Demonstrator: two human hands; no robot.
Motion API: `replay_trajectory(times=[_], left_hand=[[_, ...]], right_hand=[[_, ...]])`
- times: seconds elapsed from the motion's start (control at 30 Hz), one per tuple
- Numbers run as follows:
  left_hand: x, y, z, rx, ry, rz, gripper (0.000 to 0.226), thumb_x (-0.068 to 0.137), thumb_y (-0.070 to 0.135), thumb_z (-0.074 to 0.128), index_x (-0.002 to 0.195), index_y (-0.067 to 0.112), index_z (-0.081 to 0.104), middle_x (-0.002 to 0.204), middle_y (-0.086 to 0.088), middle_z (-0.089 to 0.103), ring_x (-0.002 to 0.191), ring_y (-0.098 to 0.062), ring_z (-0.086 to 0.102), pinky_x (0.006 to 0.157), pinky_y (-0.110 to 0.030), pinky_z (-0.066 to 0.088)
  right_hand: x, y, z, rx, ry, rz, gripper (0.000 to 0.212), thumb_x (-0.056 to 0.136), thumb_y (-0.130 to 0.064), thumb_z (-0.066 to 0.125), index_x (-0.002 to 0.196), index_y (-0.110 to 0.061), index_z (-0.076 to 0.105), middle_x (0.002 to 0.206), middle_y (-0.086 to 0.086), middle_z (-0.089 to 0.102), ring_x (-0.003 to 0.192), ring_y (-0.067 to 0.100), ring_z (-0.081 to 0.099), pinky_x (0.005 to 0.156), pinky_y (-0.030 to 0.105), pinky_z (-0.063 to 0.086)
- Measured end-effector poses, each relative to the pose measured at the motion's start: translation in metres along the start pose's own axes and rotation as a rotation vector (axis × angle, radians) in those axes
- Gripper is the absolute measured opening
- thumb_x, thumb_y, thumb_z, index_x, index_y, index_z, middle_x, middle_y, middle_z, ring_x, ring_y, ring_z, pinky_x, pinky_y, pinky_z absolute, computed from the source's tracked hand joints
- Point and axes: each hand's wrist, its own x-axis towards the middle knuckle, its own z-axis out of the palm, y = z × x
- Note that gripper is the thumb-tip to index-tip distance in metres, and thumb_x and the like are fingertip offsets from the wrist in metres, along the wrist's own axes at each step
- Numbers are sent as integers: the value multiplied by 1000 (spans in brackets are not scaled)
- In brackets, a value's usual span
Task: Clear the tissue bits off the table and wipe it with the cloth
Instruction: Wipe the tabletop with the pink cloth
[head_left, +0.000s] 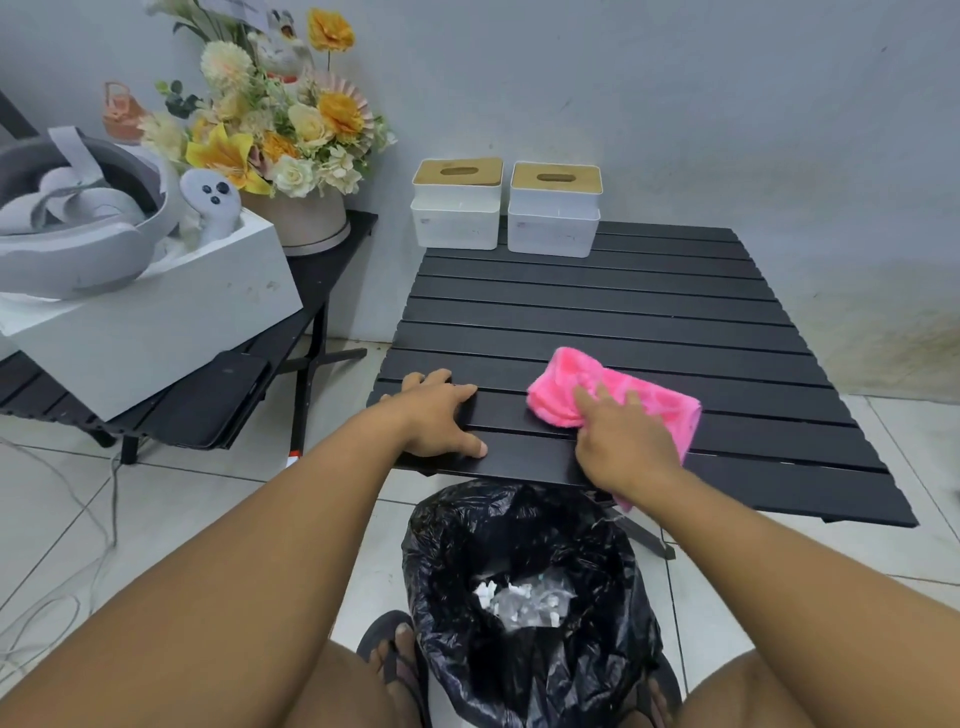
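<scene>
My right hand (623, 441) presses the fluffy pink cloth (566, 379) with flat fingers onto the black slatted bench (623, 306) near its near edge. My left hand (441, 415) rests open to its left. The white tissue bits (519, 597) already lie in the black bin bag (457, 545), so I judge only wiping remains.

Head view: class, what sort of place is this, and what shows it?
Probably a room in a home: a low black slatted table on a tiled floor, a flower arrangement beside it, a lined bin.

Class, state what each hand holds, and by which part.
Neither grips anything: the right hand presses flat on the cloth's near part; the left hand rests on the table.
</scene>
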Motion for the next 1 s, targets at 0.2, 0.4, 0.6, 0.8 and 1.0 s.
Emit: replay_trajectory(times=[0.2,0.4,0.6,0.8,1.0], left_hand=[[-9,-23,-6,-2,6,-6,90,79,56,73,154,35,28,163,-5,16,149,-34,10,119,-55,22],[-15,-44,-4,-99,23,-94,93,83,57,69,158,33,20,167,-8,4,152,-31,3,122,-48,15],[-18,-70,9,-388,151,-206,73,94,45,48,156,37,11,161,-7,24,144,-33,31,118,-49,30],[-13,-83,18,-609,214,-168,45,99,31,47,144,29,42,133,-2,60,118,-24,56,101,-37,45],[-8,-88,19,-658,267,-150,43,103,26,41,146,29,45,132,-2,61,111,-22,58,86,-29,43]], right_hand=[[-33,-51,17,-80,-92,-450,59,102,-26,32,156,-39,11,164,-9,7,152,28,2,122,52,6],[-6,-25,1,-40,-70,-306,59,99,-27,34,153,-43,20,161,-14,20,150,25,17,118,48,26],[12,-38,6,-29,15,-65,55,97,-26,34,152,-35,27,161,-3,26,148,35,18,114,55,27],[-1,-96,25,-29,-9,-457,60,101,-24,36,155,-40,14,163,-8,12,152,29,5,122,52,5],[10,-93,16,-64,-68,-591,57,101,-25,36,154,-40,22,162,-9,20,151,23,10,123,44,11]])
